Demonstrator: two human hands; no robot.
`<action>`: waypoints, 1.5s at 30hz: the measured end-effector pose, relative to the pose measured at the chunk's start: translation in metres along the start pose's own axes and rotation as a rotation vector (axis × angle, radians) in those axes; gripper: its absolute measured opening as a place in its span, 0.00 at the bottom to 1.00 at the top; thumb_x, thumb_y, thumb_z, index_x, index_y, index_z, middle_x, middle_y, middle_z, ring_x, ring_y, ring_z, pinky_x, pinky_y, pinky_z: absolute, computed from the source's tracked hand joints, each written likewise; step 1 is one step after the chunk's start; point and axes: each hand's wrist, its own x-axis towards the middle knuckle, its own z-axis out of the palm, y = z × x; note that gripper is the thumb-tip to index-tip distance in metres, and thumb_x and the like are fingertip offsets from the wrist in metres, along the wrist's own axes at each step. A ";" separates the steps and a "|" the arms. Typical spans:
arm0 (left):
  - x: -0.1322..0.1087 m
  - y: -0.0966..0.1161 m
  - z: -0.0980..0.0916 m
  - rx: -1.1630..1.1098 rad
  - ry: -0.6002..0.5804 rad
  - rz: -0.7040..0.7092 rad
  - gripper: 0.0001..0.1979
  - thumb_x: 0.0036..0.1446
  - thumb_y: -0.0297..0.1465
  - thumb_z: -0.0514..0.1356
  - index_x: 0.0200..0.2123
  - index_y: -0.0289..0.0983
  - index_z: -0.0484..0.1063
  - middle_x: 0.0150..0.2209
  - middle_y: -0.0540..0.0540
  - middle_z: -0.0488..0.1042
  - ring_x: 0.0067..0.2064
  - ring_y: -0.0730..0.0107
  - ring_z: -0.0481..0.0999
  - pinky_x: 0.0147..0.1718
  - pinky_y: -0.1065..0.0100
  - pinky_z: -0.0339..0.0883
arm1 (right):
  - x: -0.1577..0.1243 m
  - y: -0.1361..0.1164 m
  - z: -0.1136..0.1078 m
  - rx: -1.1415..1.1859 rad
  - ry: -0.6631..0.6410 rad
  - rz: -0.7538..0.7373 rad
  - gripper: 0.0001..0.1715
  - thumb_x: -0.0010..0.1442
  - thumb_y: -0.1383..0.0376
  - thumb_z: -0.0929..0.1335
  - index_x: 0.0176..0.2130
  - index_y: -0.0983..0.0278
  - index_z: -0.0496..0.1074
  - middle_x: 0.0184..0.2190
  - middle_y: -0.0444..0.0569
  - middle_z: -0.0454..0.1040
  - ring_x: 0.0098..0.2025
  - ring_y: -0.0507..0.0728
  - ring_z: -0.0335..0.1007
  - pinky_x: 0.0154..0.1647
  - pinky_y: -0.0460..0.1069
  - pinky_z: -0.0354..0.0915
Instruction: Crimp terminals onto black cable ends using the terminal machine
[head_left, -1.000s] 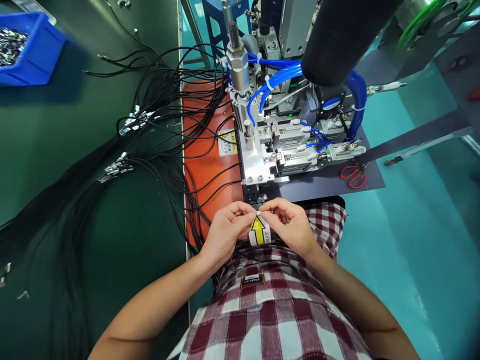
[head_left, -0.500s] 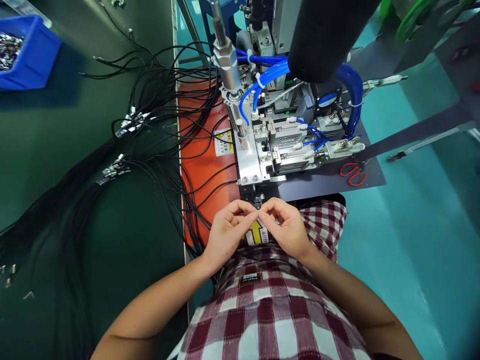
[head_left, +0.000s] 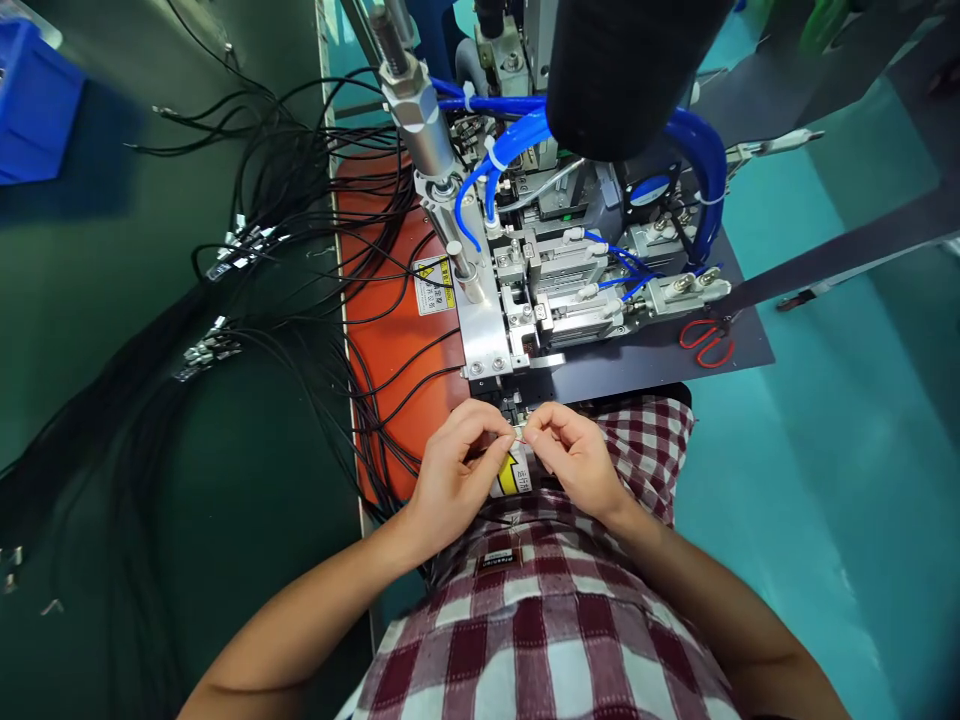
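My left hand (head_left: 466,452) is closed in a pinch, thumb against forefinger. Opposite it, my right hand (head_left: 568,452) pinches too, its fingertips a little apart from the left ones. Between the fingertips sits a tiny pale piece (head_left: 518,433), too small to name. Both hands are in front of the near end of a metal pneumatic machine (head_left: 486,335). Below the fingertips shows a white label with a yellow arrow (head_left: 512,476).
Black cables (head_left: 382,215) cross an orange plate (head_left: 409,400) left of the machine. Bundles with metal connector ends (head_left: 244,248) lie on the green table (head_left: 277,480). A blue bin (head_left: 37,110) stands far left. Red-handled scissors (head_left: 706,343) rest on the grey plate (head_left: 600,375).
The fingertips, touching before, are now slightly apart with the small pale piece showing between them. The view has shifted a little, so the machine and table appear further left.
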 end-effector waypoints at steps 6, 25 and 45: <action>0.010 -0.006 -0.014 0.264 -0.023 0.089 0.04 0.61 0.28 0.58 0.38 0.38 0.72 0.35 0.46 0.71 0.38 0.68 0.71 0.37 0.69 0.63 | 0.018 -0.001 -0.006 -0.051 0.055 0.004 0.11 0.57 0.60 0.69 0.28 0.64 0.68 0.21 0.39 0.61 0.21 0.48 0.52 0.22 0.45 0.51; 0.013 -0.011 -0.017 0.188 0.035 0.102 0.06 0.59 0.26 0.61 0.40 0.36 0.77 0.36 0.48 0.78 0.37 0.74 0.76 0.37 0.75 0.69 | 0.018 -0.003 -0.010 -0.004 0.004 -0.030 0.12 0.62 0.58 0.67 0.34 0.65 0.72 0.27 0.44 0.70 0.23 0.47 0.56 0.22 0.45 0.54; 0.009 -0.013 -0.017 0.056 -0.018 0.076 0.06 0.59 0.26 0.61 0.39 0.37 0.77 0.35 0.48 0.77 0.36 0.74 0.75 0.34 0.75 0.69 | 0.011 -0.004 0.000 0.048 0.045 -0.058 0.09 0.57 0.62 0.69 0.29 0.64 0.69 0.23 0.41 0.65 0.22 0.47 0.53 0.22 0.45 0.51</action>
